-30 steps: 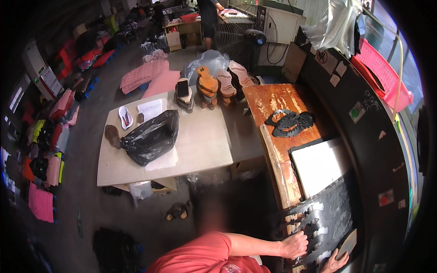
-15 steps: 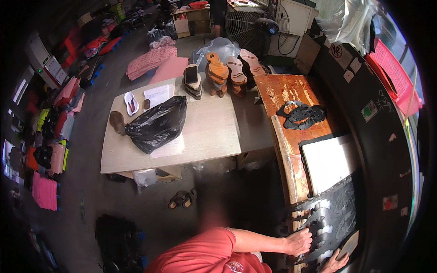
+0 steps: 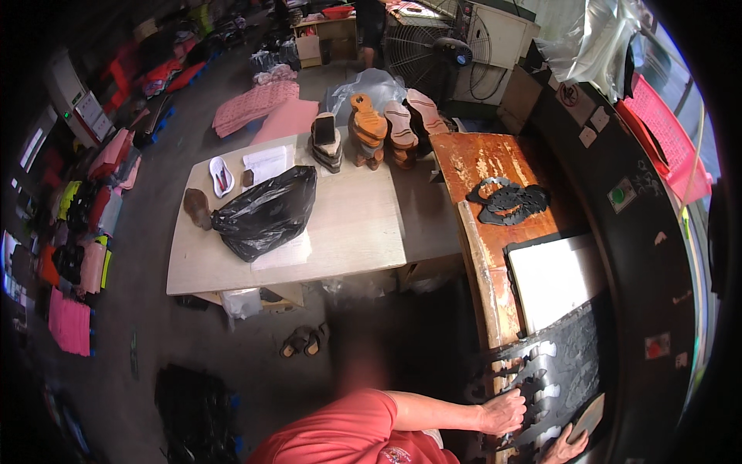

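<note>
A black sheet [image 3: 573,359] with a row of cut-outs along its left side lies on the bench at the lower right. My left hand [image 3: 502,414] is closed in a fist over that cut edge; what its fingers grip, if anything, is hidden. Near the lower edge of the view, my right hand [image 3: 566,447] holds a flat grey-tan piece [image 3: 590,414] with a rounded end, thumb and fingers at its side. Just beyond the black sheet is a white board [image 3: 558,280]. Black cut pieces [image 3: 508,203] lie heaped on the worn orange-brown bench top [image 3: 495,158].
A pale table [image 3: 352,243] stands ahead, bearing a black plastic bag [image 3: 267,213], a white sole [image 3: 222,176] and stacked shoe forms [image 3: 369,127]. Sandals [image 3: 304,340] lie on the floor. A dark partition [image 3: 618,255] runs along the right; a large fan [image 3: 429,50] stands behind.
The whole view has shifted slightly. My left fist stays at the cut edge of the black sheet, and my right hand keeps the flat piece, with little visible movement.
</note>
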The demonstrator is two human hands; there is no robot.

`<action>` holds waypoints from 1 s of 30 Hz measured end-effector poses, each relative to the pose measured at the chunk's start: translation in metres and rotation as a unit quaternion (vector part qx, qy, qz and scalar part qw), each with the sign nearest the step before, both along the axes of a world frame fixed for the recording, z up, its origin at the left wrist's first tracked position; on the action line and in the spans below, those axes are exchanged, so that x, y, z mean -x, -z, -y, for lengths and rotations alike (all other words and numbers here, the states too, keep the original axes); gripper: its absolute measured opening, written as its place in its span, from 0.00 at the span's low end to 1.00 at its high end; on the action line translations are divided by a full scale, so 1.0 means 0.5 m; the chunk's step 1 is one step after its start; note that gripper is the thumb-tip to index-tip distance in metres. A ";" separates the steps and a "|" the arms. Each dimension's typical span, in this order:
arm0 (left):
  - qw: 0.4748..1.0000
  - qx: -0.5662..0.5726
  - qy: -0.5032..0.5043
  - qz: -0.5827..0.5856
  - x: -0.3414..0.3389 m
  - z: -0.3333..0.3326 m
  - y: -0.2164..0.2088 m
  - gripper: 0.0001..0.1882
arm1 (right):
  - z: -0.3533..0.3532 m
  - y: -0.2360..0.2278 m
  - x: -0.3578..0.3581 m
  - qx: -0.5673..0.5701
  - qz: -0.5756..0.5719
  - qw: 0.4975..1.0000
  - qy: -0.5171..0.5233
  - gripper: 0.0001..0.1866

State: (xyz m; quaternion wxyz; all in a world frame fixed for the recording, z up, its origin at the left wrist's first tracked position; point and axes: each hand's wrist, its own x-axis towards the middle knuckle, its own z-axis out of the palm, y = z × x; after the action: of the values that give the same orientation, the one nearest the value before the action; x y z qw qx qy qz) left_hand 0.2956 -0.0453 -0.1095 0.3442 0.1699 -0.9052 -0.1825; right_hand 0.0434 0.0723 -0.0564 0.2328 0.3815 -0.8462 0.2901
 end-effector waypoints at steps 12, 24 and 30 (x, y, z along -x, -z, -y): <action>0.999 -0.033 0.016 -0.038 -0.015 0.005 -0.005 0.14 | -0.027 0.056 0.079 -0.085 0.021 0.994 0.059 0.36; 0.997 -0.048 0.054 0.023 -0.086 -0.003 -0.036 0.14 | 0.070 -0.079 0.049 -0.218 0.202 0.952 0.077 0.54; 0.956 -0.083 0.151 0.236 -0.117 0.041 -0.167 0.15 | 0.097 -0.110 -0.007 -0.138 0.131 0.982 0.018 0.47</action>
State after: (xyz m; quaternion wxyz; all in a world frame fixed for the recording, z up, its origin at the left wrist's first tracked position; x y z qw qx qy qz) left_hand 0.3542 -0.0659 -0.0261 0.0734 0.0978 -0.9574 -0.2617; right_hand 0.0471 0.0237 -0.0015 0.0701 0.3531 -0.9082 0.2137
